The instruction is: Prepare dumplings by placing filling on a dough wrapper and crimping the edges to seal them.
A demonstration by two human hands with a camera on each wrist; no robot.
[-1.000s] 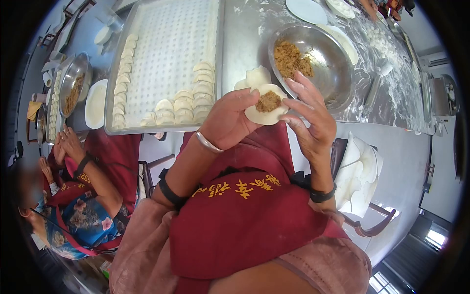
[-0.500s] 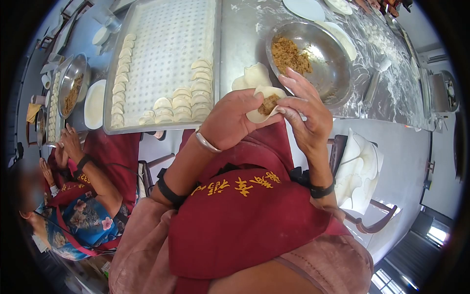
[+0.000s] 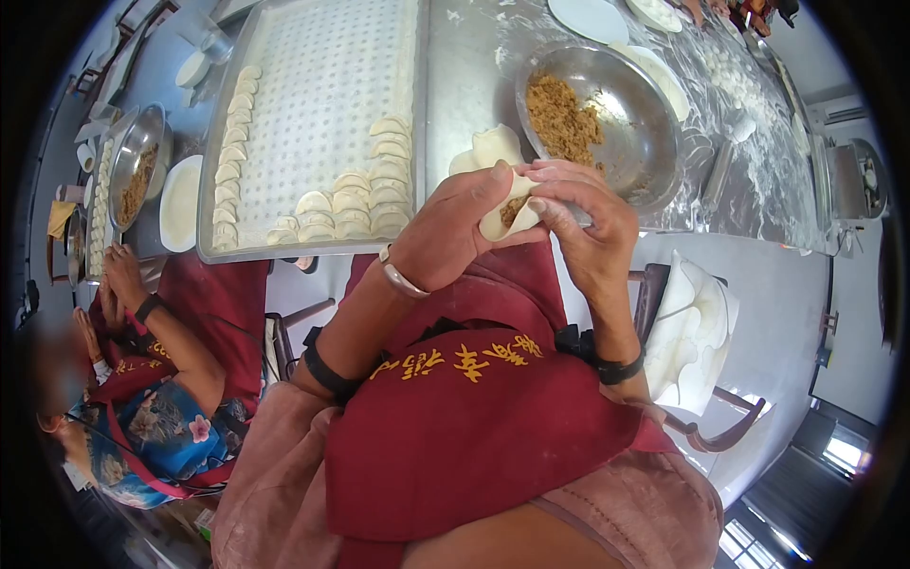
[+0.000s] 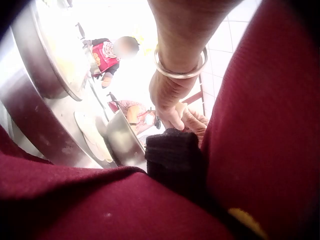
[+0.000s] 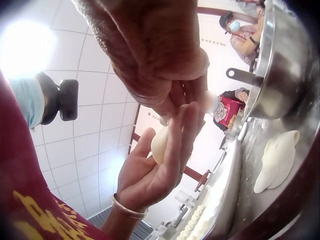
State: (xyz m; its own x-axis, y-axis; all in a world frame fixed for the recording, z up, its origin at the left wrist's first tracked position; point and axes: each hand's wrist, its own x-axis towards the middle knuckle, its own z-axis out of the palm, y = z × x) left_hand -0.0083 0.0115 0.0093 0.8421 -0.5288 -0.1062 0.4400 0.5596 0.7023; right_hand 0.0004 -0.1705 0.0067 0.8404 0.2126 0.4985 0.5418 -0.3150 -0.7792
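A round dumpling wrapper (image 3: 494, 227) with brown filling (image 3: 512, 211) on it lies between my two hands, its edge partly folded up. My left hand (image 3: 455, 220) cradles it from the left, fingers beneath and thumb at the upper edge. From the other side my right hand (image 3: 595, 211) pinches the rim between thumb and fingers. The right wrist view shows the pale wrapper (image 5: 159, 145) in the left palm (image 5: 150, 180), below the right hand (image 5: 155, 55). Spare wrappers (image 3: 496, 146) rest on the table just beyond the hands.
A steel bowl (image 3: 645, 128) with filling stands behind my right hand. Left of it is a large tray (image 3: 313, 85) with rows of folded dumplings (image 3: 353, 201). A floured scraper-like tool (image 3: 725, 166) lies at right. Another person (image 3: 161, 417) works on the left.
My right hand has closed in on the wrapper and its fingers have come together at the edge. The wrapper has gone from flat to partly folded over the filling.
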